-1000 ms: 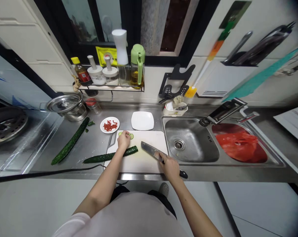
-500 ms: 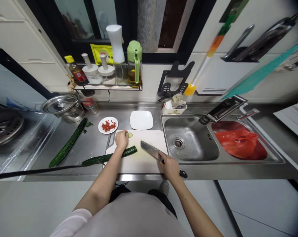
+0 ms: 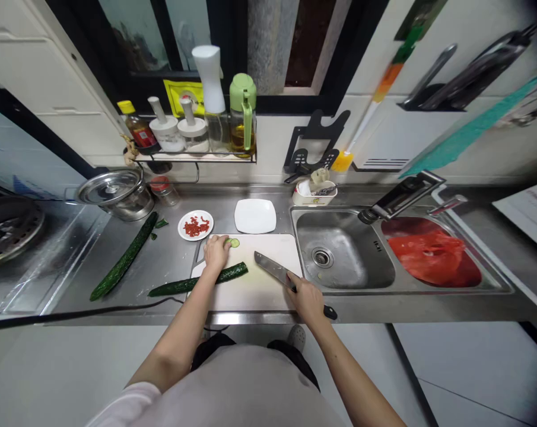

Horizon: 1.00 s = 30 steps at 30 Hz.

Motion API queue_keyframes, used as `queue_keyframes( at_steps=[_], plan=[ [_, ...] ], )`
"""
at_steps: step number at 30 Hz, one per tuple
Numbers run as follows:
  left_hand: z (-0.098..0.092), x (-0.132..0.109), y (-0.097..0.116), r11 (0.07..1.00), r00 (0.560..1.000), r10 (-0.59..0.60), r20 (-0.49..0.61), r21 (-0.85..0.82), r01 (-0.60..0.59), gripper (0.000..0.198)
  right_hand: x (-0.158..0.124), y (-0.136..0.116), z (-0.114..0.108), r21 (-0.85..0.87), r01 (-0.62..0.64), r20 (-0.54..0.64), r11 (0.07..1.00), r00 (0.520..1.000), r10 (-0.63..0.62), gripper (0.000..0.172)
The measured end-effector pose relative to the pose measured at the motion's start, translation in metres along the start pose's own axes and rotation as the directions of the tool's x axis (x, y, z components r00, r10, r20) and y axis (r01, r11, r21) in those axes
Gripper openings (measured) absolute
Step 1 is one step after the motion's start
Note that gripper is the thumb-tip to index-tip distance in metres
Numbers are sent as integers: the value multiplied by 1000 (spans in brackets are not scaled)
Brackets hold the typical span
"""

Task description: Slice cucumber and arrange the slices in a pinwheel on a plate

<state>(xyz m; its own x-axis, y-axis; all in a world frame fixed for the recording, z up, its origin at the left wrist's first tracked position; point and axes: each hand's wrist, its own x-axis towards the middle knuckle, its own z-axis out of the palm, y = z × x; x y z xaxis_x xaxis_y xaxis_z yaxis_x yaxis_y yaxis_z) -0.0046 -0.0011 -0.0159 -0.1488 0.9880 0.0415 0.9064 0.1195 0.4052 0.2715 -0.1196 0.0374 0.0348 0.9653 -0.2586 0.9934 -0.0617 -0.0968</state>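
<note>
My left hand (image 3: 216, 252) rests on the far left part of the white cutting board (image 3: 259, 284), fingers curled over cucumber slices (image 3: 234, 242); what it grips is hidden. A long dark cucumber (image 3: 197, 280) lies across the board's left edge, just below that hand. My right hand (image 3: 307, 300) is closed on the black handle of a kitchen knife (image 3: 275, 271), whose blade points up-left over the board, apart from the cucumber.
A second cucumber (image 3: 123, 257) lies on the steel counter at left. A small plate of red pieces (image 3: 196, 225) and a square white plate (image 3: 255, 215) sit behind the board. A pot (image 3: 114, 193) stands far left, the sink (image 3: 342, 255) right, with a red bag (image 3: 428, 256).
My left hand has shifted slightly on the slices at the board's far edge. The knife and right hand have barely moved.
</note>
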Motion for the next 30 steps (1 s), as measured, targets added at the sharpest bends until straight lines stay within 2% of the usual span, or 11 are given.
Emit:
queue_keyframes(
  at_steps=[5,9,13,22,30],
  plan=[
    [-8,-26,-15,997,998,24,-65,-74,-29,26,2,-3,-5,39,-24,33,999,999,23,41],
    [-9,-52,-24,974,984,157,-83,-153,-168,25,5,-7,-7,108,-38,57,993,998,32,39],
    [-6,-70,-22,927,943,320,-86,-176,-331,24,7,-16,-9,147,-49,76,988,996,39,38],
    [-3,-74,-6,881,900,432,-59,-187,-435,23,15,-40,-12,135,-6,117,991,993,-10,41],
    [2,-78,-4,867,902,429,-59,-254,-429,25,12,-51,-18,126,32,162,992,985,-52,36]
  ],
)
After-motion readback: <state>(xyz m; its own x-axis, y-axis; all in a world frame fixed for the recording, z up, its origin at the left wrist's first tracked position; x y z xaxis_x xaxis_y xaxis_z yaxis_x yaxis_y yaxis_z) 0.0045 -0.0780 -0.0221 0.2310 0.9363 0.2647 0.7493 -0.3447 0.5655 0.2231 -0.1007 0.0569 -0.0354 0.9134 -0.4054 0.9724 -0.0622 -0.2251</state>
